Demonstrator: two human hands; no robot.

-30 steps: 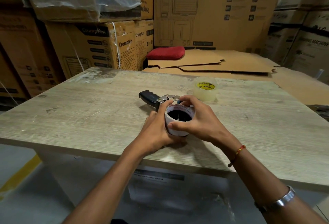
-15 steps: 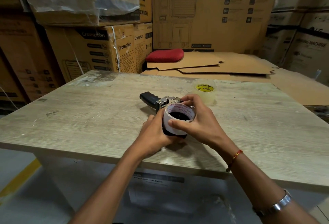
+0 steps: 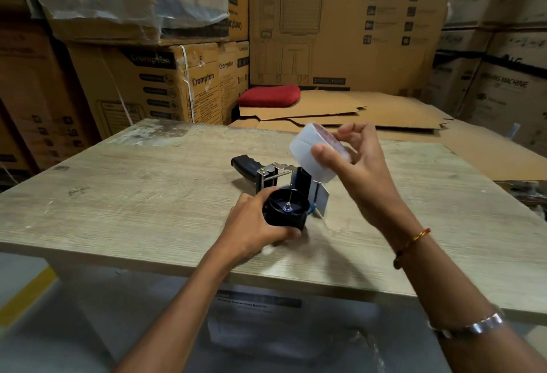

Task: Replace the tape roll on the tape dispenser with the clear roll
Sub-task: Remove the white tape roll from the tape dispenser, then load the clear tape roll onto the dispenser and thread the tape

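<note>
The tape dispenser (image 3: 275,174) lies on its side on the wooden table (image 3: 148,195), its black handle pointing far left. Its black spool hub (image 3: 285,209) stands bare, open end up. My left hand (image 3: 254,224) grips the hub from the left and near side. My right hand (image 3: 355,174) holds the white tape roll (image 3: 310,153) lifted above and to the right of the dispenser, thumb on its outer face, fingers at its reddish rim. The clear roll is hidden behind my right hand.
Stacked cardboard boxes (image 3: 154,88) wall the far left and back. Flattened cardboard sheets (image 3: 355,112) and a red cushion (image 3: 269,95) lie beyond the table's far edge. The table's near edge is close to my forearms.
My right hand has pulled the white roll off the hub and raised it up and to the right. The hub is now bare. My left hand stays on the dispenser.
</note>
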